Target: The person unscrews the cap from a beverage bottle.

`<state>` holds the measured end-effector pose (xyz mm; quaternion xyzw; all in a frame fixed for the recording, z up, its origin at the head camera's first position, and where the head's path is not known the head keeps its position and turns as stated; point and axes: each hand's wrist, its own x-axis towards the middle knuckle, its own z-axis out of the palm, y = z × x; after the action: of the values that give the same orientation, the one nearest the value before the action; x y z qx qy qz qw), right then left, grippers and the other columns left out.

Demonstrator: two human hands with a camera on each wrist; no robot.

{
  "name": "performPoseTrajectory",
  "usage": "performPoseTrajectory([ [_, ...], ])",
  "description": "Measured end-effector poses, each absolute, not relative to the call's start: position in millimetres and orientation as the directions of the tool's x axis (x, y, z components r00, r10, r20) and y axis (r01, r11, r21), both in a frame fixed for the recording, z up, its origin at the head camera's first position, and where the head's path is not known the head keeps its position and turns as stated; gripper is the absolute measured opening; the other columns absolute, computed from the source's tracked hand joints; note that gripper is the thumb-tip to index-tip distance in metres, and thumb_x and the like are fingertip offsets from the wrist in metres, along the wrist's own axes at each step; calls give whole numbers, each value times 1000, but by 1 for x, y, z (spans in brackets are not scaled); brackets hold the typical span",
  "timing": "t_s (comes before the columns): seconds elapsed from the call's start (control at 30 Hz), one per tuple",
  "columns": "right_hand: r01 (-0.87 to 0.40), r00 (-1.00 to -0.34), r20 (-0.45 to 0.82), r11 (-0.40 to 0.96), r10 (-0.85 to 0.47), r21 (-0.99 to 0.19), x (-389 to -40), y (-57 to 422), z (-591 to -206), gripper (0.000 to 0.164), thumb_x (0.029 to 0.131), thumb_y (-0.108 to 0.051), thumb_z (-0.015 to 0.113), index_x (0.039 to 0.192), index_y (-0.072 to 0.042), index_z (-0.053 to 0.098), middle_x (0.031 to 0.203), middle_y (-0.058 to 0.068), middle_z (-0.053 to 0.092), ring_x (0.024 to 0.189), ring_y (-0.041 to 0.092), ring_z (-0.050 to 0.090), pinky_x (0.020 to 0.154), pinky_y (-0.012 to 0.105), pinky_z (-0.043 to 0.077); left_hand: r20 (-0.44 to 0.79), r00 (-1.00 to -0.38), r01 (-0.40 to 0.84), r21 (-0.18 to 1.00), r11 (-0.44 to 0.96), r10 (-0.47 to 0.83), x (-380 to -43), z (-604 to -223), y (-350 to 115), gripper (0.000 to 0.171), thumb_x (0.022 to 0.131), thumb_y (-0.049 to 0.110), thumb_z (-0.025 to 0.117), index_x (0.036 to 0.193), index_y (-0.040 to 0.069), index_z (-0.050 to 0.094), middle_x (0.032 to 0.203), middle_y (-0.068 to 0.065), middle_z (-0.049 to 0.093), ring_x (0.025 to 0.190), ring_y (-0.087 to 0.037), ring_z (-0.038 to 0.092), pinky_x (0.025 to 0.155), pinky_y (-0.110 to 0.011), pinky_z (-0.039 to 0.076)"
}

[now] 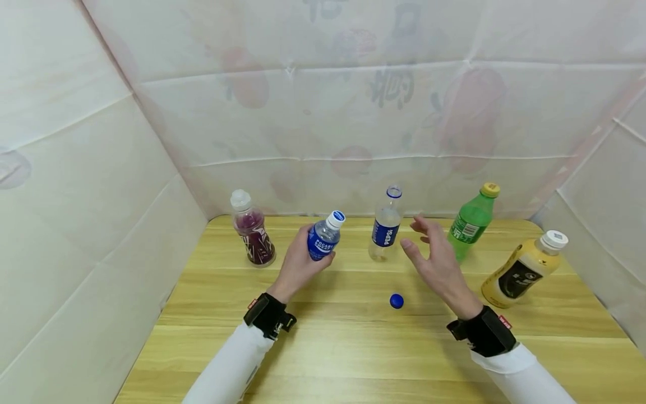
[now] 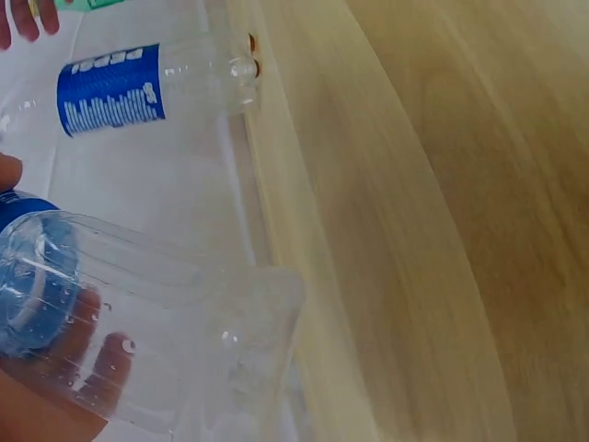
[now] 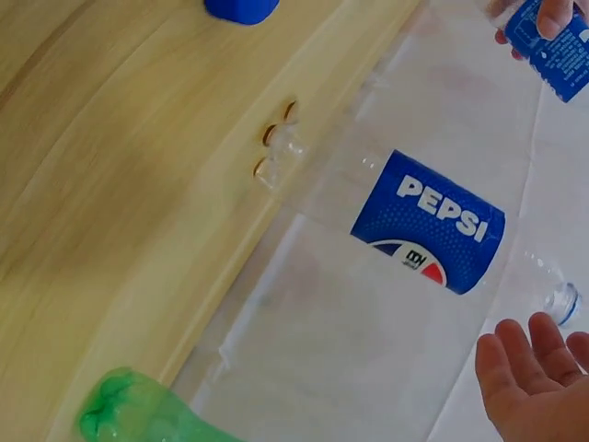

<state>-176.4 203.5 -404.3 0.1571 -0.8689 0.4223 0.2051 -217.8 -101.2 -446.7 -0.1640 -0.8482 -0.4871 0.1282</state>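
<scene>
A clear plastic bottle with a blue label and a blue-topped white cap, the Pocari Sweat bottle, is gripped in the left hand above the left-centre part of the pale wooden table, its neck leaning to the right; whether its base touches the wood is hard to tell. The left fingers and thumb wrap its labelled body, where white capitals read "POCARI" and, less sharply, "SWEAT". The step in hand appears to be handling this bottle, cap on; any next move calls for a steady left hold, since the thin, seemingly empty plastic would probably dent under a hard squeeze. The right hand holds nothing, its fingers loosely bent and spread just beside the clear, uncapped plastic Pepsi bottle, which stands upright with "PEPSI" in white on its blue label. A small round blue cap lies on the table nearer the person. Behind the right hand stands a green plastic bottle with a yellow cap, its label unreadable; farther right is a yellow bottle with a black label and white cap. At far left stands a purple-filled bottle with a white cap, its pale lettering illegible.
</scene>
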Motion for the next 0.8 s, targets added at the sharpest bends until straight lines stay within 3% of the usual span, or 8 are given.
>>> performPoseTrajectory([
  [0.37,-558,-799,560,614,-218,-558,-174,182,-399,41,108,-29,57,133,3,62,124,19,68,115,36,64,96,55,52,374,-884,467,683,561,281,-205,-442,-90,79,76,13,91,142,-1,50,130,-18,64,116,-34,63,102,-51,52],
  [0.8,-571,-799,538,619,-269,-539,-184,159,-392,41,107,-30,60,130,3,63,106,8,73,97,22,70,79,42,57,397,-844,536,593,601,360,-196,-445,-74,76,78,20,91,140,0,50,125,-16,65,111,-30,66,97,-47,56],
])
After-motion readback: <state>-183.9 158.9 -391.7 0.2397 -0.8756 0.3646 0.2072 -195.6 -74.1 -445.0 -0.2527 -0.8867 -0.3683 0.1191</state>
